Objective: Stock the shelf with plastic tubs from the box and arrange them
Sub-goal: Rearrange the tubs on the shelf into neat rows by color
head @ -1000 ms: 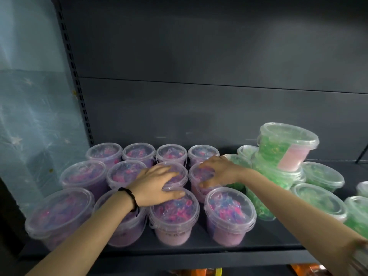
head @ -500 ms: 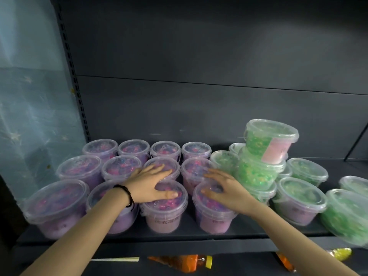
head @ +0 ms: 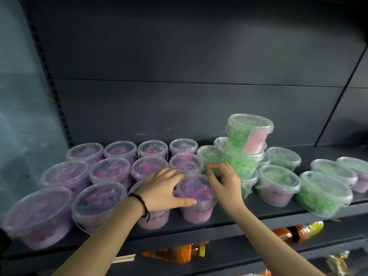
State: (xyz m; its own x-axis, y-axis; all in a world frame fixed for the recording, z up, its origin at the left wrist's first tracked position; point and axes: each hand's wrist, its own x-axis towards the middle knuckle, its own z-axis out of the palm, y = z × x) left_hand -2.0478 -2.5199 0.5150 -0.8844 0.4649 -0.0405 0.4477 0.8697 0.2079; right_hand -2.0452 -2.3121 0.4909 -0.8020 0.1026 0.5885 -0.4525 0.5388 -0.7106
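Observation:
Several purple-filled clear tubs stand in rows on the left of the dark shelf. My left hand lies with spread fingers over the third front tub, its thumb pressing the rim of the front-right purple tub. My right hand hovers at that tub's right side with loosely curled fingers, and I see nothing in them. Green tubs fill the right side, with a stack of three topped by a tilted green tub.
A green tub leans at the shelf's front edge on the right, with more behind it. Orange bottles lie on the lower shelf. The slotted upright and a blue sheet bound the left side.
My left hand slid right from the third front tub toward the fourth. My right hand lifted off that tub's lid and moved to its right side, fingers curling.

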